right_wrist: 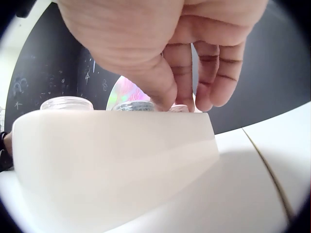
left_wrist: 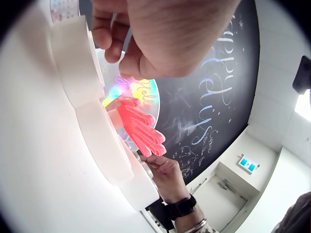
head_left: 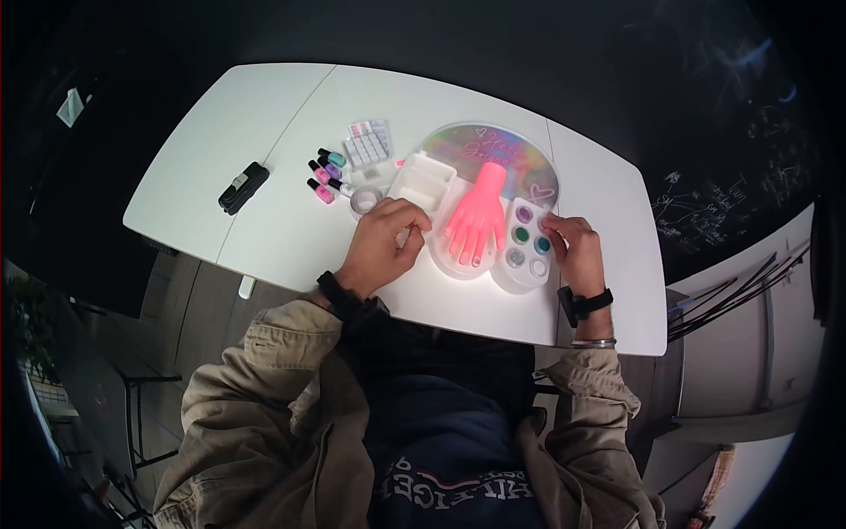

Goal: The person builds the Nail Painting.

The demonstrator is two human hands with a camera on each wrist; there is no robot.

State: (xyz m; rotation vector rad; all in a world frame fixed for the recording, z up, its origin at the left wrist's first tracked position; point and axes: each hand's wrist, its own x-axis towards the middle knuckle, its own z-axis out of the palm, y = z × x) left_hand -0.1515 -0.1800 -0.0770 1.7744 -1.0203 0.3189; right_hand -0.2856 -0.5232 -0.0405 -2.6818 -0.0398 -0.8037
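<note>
A pink model hand (head_left: 477, 212) rests on a round white base, fingers pointing toward the person; one nail bears a small decoration. To its right stands a white holder (right_wrist: 116, 160) with small clear jars of glitter, among them a green one (head_left: 522, 234) and a purple one (head_left: 525, 214). The right hand (head_left: 575, 251) pinches a small jar (right_wrist: 179, 108) at the holder's far right corner with thumb and finger. The left hand (head_left: 385, 244) hovers by the white compartment tray (head_left: 420, 182), its fingers loosely bent and nothing visible in them.
Behind the model hand stands a holographic rounded panel (head_left: 458, 145) with writing. Left of the tray are a round clear container (head_left: 365, 201), several nail polish bottles (head_left: 320, 190) and clear cases of nail tips (head_left: 367, 144). A black device (head_left: 243, 188) lies farther left on the white table (head_left: 291, 212).
</note>
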